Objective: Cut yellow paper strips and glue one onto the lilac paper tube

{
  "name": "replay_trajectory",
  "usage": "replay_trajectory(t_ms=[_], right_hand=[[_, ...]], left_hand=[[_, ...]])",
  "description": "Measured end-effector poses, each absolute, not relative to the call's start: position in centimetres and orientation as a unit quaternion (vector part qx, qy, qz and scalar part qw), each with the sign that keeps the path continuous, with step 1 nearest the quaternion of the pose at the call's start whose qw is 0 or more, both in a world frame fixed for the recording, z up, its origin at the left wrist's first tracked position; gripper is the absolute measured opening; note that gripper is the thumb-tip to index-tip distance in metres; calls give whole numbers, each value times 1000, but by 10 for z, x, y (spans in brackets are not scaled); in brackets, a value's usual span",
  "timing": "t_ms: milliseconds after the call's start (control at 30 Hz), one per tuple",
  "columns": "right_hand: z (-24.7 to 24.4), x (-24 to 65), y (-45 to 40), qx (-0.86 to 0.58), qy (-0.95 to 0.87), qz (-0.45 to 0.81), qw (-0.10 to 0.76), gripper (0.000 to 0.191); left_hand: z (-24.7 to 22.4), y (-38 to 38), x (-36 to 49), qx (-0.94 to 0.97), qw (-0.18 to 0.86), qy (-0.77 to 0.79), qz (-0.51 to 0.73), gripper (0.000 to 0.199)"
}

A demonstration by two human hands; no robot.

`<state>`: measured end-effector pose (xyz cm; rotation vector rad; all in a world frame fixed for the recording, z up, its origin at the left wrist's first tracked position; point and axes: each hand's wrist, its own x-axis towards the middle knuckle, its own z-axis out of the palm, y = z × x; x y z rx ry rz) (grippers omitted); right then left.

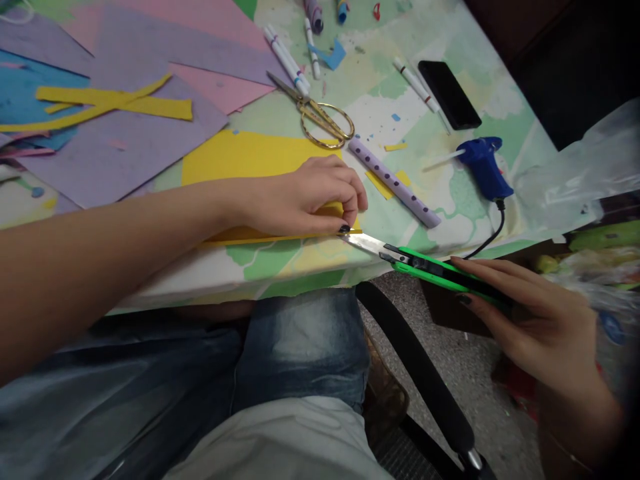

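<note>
My left hand [320, 195] rests on a yellow sheet [255, 153] at the table's near edge, fingers curled and thumb pressed to the sheet's folded or raised front edge. My right hand [535, 313] holds a green and black utility knife [435, 270] beyond the table edge. The knife's extended blade points left, and its tip meets the yellow edge beside my left thumb. Gold-handled scissors [325, 123] lie just behind the sheet. A dotted purple tube [393, 180] lies to the right of my left hand, over small yellow scraps.
Purple sheets [135, 140], pink and blue sheets and yellow strips [115, 103] cover the left. White markers [287, 60], a black phone [449, 95] and a blue glue gun [484, 167] with a cord lie behind and right. A black chair armrest [417, 367] is below the edge.
</note>
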<state>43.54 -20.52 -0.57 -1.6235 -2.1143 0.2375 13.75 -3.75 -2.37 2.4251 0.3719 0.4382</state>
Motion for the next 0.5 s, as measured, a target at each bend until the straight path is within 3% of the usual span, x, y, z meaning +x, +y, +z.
replay_trajectory(t_ms=[500], right_hand=[[-9, 438, -198, -567, -772, 77, 277, 48]], left_hand=[[-29, -38, 139, 923, 310, 138, 182, 12]])
